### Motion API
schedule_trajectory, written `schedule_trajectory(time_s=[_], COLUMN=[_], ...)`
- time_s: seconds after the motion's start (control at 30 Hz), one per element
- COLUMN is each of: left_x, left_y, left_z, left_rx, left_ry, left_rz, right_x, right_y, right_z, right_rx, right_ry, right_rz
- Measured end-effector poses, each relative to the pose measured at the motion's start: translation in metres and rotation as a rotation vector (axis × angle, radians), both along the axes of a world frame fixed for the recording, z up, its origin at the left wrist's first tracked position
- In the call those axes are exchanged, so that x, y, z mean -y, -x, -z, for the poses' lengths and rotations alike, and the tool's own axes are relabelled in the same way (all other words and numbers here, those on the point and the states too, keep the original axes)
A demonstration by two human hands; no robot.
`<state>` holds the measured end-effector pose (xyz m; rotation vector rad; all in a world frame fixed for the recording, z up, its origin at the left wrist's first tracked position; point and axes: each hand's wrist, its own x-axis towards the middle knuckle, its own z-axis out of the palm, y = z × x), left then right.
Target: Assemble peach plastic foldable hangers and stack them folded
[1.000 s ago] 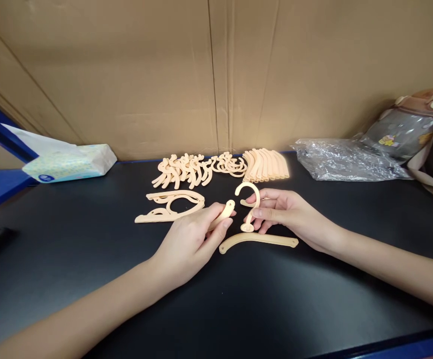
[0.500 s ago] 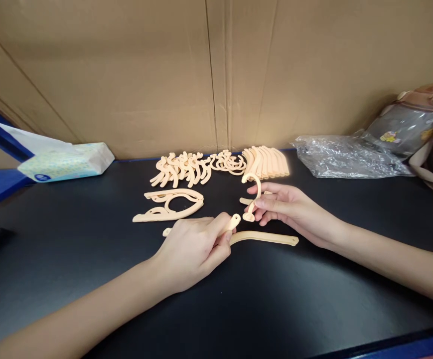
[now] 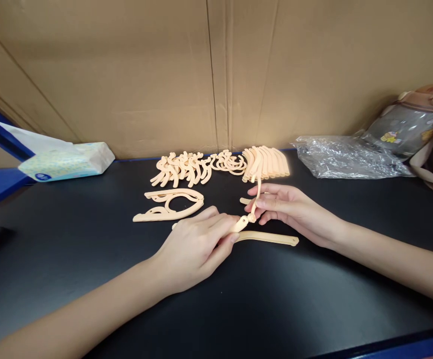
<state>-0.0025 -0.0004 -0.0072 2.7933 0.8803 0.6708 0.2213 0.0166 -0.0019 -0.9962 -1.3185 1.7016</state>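
My left hand (image 3: 201, 249) is closed around a cream plastic hanger arm (image 3: 240, 224), whose holed end sticks out past the fingertips; most of it is hidden. Between the thumb and fingers of my right hand (image 3: 287, 204) is a curved hanger hook (image 3: 258, 194), held upright with its lower end at the holed end of the arm. Whether the two are joined I cannot tell. Another hanger arm (image 3: 272, 238) lies on the black table below the hands. A folded hanger (image 3: 169, 215) lies beyond my left hand. Another cream piece (image 3: 244, 201) is partly hidden behind the right fingers.
Along the back lie a pile of short curved pieces (image 3: 181, 169), a heap of hooks (image 3: 228, 162) and a row of hanger arms (image 3: 266, 162). A tissue pack (image 3: 67, 160) stands at left. Clear plastic wrap (image 3: 347, 155) and a bag (image 3: 403, 124) are at right.
My left hand has moved slightly right, bringing the arm's holed end up to the hook's base. The hook has turned in my right fingers and now shows nearly edge-on.
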Motion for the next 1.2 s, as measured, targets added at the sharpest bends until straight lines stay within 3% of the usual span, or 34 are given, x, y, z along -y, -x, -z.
schedule_trajectory(time_s=[0.37,0.77,1.2], left_x=[-0.0010,-0.0006,-0.0007], left_y=[0.0009,-0.0024,-0.0028], left_z=[0.0031,0.0012,0.0018], left_rx=[-0.066,-0.125,-0.157], left_ry=[-0.135,-0.281,-0.304], left_rz=[0.006,-0.003,-0.005], right_x=[0.0009,0.0053,0.0051], right_y=[0.0000,0.0013,0.0022], right_z=[0.0023,0.0044,0.0065], right_rx=[-0.006,0.062,0.092], right_ry=[0.003,-0.104,-0.141], right_rz=[0.027,0.098,0.131])
